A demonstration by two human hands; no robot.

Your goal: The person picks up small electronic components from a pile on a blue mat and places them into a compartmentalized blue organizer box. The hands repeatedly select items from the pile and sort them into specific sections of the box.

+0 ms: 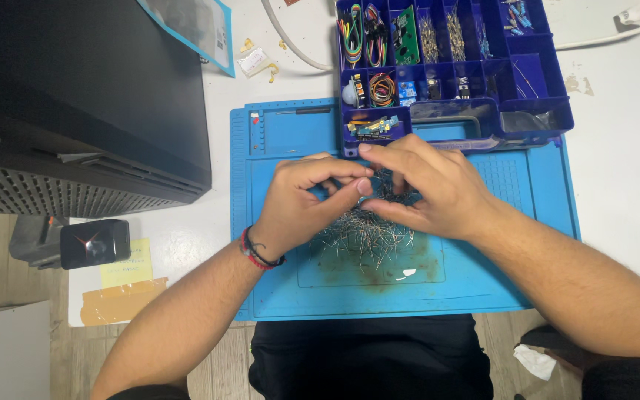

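Resistors, a loose heap of thin wire-leaded parts (364, 233), sit in the middle of the blue silicone work mat (483, 289), over its stained centre panel. Heaped there so the mat's raised border keeps strays from rolling onto the table.

Left hand (298, 204) and right hand (424, 189) meet right above the heap. Left fingers (342, 172) are curled, thumb and forefinger pinched close near the right hand's fingertips; looks like they pinch a lead or a few, but the parts are too thin and hidden to tell exactly what's held. Right fingers (383, 152) are bent down over the top of the heap, nearly closed, touching it. A red and black cord bracelet (257, 253) is on the left wrist.

Just beyond the hands, the blue plastic compartment organiser (535, 70) overlaps the mat's far edge, lid off, within easy reach. It holds coloured jumper wires (351, 35), a green circuit board (407, 33) and small modules; some cells look empty.

Edges: a big black box-shaped case (75, 96) crowds the left, its corner close to the mat. White table (624, 185) has open room to the right. Near mat edge lines up with the table edge at the person's lap, so little margin there. A small black gadget (94, 243) and yellow sticky note (126, 263) are at the left front corner.
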